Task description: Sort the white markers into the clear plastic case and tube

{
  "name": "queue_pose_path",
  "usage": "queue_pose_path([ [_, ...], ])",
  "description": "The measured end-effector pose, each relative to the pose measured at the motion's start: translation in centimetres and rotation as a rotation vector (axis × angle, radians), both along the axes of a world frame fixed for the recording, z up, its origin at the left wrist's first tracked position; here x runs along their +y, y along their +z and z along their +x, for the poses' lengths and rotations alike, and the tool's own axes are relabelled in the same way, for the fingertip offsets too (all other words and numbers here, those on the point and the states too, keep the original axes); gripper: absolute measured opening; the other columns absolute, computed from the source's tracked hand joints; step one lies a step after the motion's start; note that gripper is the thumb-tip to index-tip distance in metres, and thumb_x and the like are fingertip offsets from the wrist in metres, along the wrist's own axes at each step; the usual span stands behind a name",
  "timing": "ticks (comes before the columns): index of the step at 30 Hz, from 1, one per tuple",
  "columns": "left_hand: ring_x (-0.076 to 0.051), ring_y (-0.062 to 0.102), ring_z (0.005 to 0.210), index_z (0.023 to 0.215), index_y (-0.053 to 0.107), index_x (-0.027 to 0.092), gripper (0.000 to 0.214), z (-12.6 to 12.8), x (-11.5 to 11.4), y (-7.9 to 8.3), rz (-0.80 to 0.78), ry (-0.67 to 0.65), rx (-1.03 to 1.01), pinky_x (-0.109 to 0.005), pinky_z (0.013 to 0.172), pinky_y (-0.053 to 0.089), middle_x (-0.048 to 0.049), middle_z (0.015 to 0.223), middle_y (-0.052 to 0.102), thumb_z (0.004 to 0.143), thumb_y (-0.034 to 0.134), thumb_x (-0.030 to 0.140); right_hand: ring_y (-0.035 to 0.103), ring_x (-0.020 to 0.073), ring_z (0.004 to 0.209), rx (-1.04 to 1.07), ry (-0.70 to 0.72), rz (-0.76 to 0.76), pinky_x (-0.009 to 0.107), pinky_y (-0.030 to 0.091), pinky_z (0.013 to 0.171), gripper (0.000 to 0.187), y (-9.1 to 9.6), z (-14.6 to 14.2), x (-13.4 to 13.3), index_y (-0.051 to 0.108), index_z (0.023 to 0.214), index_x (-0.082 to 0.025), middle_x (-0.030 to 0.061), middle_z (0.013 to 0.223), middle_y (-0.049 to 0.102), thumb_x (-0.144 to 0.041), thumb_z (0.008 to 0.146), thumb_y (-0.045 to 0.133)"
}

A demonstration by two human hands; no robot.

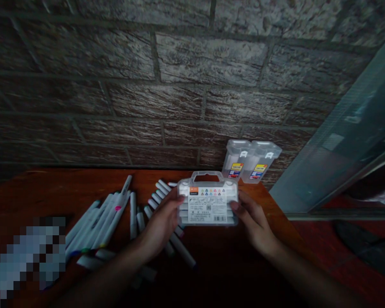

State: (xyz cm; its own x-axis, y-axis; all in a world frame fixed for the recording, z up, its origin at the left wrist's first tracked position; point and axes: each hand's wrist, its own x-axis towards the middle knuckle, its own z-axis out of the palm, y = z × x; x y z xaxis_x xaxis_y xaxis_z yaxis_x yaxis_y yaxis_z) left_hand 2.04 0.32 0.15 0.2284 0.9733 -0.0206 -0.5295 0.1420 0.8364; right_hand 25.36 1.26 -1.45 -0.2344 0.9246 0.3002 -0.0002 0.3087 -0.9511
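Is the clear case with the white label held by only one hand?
No, the left hand holds one side of the clear case and the right hand holds the other.

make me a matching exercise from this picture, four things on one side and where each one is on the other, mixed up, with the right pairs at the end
Things
1. handled case
2. two clear containers
3. loose markers
4. block-patterned wall

Places
A. spread over the left and middle of the table
B. rising behind everything else on the table
C. side by side at the table's far right
D. held between the left hand and the right hand

Right pairs
1-D
2-C
3-A
4-B
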Motion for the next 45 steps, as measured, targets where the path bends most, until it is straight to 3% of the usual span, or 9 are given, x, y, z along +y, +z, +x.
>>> queue_pose_path([
  [3,-0.031,0.074,0.110,0.132,0.063,0.018,0.048,0.1,0.3,0.0,-0.032,0.029,-0.021,-0.038,0.086,0.061,-0.0129,0.116,0.079,0.088,0.069,0.037,0.062,0.0163,0.056,0.060,-0.001,-0.098,0.027,0.056,0.047,0.035,-0.1,-0.3,0.1,0.070,0.116,-0.021,0.0043,0.085,0.072,-0.050,0.096,0.065],
  [10,-0.033,0.073,0.110,0.115,0.071,0.013,0.031,0.1,0.3,-0.1,-0.010,0.035,-0.041,-0.042,0.085,0.065,-0.0153,0.118,0.077,0.091,0.072,0.032,0.059,0.0137,0.047,0.167,-0.033,-0.242,0.025,0.053,0.040,0.038,0.0,-0.2,0.5,0.068,0.115,-0.017,0.0038,0.079,0.072,-0.048,0.094,0.065],
  [18,-0.028,0.077,0.098,0.139,0.056,0.022,0.048,-0.6,0.7,-0.5,-0.066,-0.006,-0.095,-0.041,0.072,0.069,-0.0119,0.118,0.076,0.092,0.064,0.019,0.061,0.0144,0.041,0.256,-0.031,-0.365,0.025,0.051,0.034,0.057,0.3,-0.4,0.9,0.053,0.137,-0.020,0.0019,0.082,0.073,-0.042,0.086,0.069],
  [21,-0.027,0.078,0.091,0.145,0.050,0.024,0.055,-0.8,0.7,-0.4,-0.090,-0.007,-0.095,-0.040,0.067,0.070,-0.0113,0.118,0.076,0.093,0.063,0.018,0.061,0.0150,0.041,0.251,-0.017,-0.386,0.025,0.051,0.034,0.049,0.2,-0.3,1.2,0.058,0.128,-0.019,0.0004,0.075,0.071,-0.041,0.086,0.068],
  [27,-0.022,0.076,0.082,0.137,0.057,0.021,0.045,-0.7,0.6,0.1,-0.127,0.044,-0.073,-0.036,0.060,0.069,-0.0089,0.110,0.075,0.093,0.066,0.018,0.061,0.0157,0.041,0.220,-0.009,-0.405,0.026,0.052,0.034,0.037,-0.2,-0.3,1.5,0.062,0.114,-0.017,-0.0009,0.068,0.067,-0.044,0.089,0.066],
  [31,-0.023,0.076,0.082,0.139,0.055,0.023,0.048,-0.6,0.5,0.1,-0.100,0.051,-0.036,-0.036,0.059,0.069,-0.0102,0.115,0.074,0.092,0.068,0.021,0.060,0.0154,0.043,0.206,-0.021,-0.411,0.026,0.051,0.036,0.037,-0.3,-0.4,1.6,0.063,0.118,-0.018,-0.0004,0.071,0.068,-0.042,0.090,0.066],
  [37,-0.026,0.075,0.093,0.136,0.059,0.023,0.056,-0.2,0.2,-0.9,-0.022,0.035,0.105,-0.032,0.067,0.064,-0.0103,0.121,0.075,0.082,0.071,0.016,0.068,0.0208,0.073,0.205,-0.087,-0.343,0.027,0.053,0.045,0.048,-0.9,-0.3,1.7,0.059,0.134,-0.025,0.0038,0.108,0.074,-0.033,0.088,0.066],
  [41,-0.024,0.071,0.105,0.131,0.065,0.024,0.054,-0.2,0.3,-1.3,0.070,0.020,0.138,-0.029,0.080,0.058,-0.0071,0.124,0.075,0.080,0.068,0.009,0.068,0.0275,0.105,0.186,-0.096,-0.300,0.035,0.058,0.077,0.048,-1.4,0.0,1.8,0.065,0.130,-0.024,0.0037,0.118,0.074,-0.027,0.083,0.068],
  [45,-0.022,0.068,0.110,0.126,0.070,0.025,0.056,-0.3,0.5,-1.3,0.113,0.015,0.134,-0.031,0.094,0.052,-0.0040,0.124,0.075,0.074,0.068,0.004,0.063,0.0294,0.118,0.163,-0.093,-0.274,0.041,0.047,0.100,0.047,-1.7,0.3,1.8,0.069,0.125,-0.025,0.0016,0.118,0.075,-0.021,0.079,0.067],
])
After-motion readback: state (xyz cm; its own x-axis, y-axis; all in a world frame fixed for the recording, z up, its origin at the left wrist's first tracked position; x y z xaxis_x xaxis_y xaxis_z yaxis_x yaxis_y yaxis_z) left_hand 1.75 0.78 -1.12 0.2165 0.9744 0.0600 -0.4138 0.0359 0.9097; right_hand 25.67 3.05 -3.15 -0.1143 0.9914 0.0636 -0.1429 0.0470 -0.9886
